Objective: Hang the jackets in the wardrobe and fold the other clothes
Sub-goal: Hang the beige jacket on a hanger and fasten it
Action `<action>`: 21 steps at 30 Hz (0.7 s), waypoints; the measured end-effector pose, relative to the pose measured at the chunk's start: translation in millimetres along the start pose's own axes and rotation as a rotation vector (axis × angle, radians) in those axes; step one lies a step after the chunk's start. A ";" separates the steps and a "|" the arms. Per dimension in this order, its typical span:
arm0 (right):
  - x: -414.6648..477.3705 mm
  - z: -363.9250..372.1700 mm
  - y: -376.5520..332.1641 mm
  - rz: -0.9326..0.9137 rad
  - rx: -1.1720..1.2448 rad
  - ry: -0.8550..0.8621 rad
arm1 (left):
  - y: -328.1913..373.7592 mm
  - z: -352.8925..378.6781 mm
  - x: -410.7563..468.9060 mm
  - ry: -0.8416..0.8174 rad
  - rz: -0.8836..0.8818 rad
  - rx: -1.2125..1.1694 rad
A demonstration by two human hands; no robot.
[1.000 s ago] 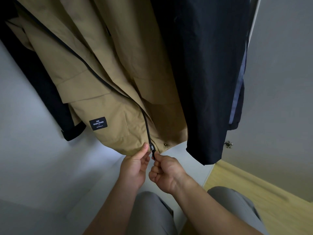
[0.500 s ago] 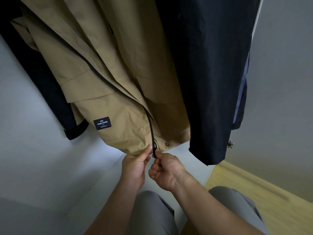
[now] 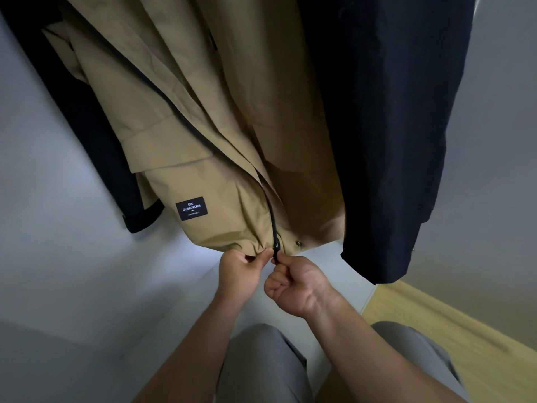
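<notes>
The tan jacket (image 3: 232, 126) hangs in the wardrobe (image 3: 87, 257) beside a dark coat (image 3: 392, 141). The left hand (image 3: 241, 271) pinches its bottom edge. The right hand (image 3: 299, 286) pinches the zipper (image 3: 276, 249). Hold the edge tight and pull straight up, slowly.

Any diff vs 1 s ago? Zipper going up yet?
No real change. The left hand still pinches the tan jacket at its hem. The right hand still pinches the bottom end of the zipper, which has not run up. The black jacket hangs beside it as before. Only the view shifted slightly.
</notes>
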State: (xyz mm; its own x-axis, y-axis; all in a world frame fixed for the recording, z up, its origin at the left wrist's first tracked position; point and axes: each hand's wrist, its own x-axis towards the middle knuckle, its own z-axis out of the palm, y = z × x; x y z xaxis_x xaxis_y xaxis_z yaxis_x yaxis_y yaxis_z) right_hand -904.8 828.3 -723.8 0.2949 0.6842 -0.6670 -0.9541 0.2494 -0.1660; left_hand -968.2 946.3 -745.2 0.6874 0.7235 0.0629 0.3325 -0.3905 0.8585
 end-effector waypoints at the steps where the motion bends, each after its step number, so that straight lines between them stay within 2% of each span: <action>1: 0.8 -0.8 -0.5 0.012 0.008 -0.003 | -0.6 0.4 -0.7 -0.010 -0.003 0.013; 10: 6.1 -0.6 0.6 0.056 -0.012 -0.054 | -8.1 -8.2 -5.6 -0.036 0.013 0.100; 18: 8.4 6.0 4.7 0.052 -0.057 -0.018 | -12.5 -17.4 -4.0 -0.122 0.021 0.116; 21: 10.3 11.3 5.0 -0.050 -0.258 0.037 | -11.2 -18.9 -0.3 -0.135 0.019 0.120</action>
State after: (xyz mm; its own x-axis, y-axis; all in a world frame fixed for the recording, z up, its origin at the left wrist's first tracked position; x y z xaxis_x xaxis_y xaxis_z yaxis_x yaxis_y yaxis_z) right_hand -905.9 844.3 -723.3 0.3442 0.6488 -0.6786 -0.9216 0.0956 -0.3761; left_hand -984.4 961.2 -745.2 0.7720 0.6357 0.0033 0.3873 -0.4745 0.7905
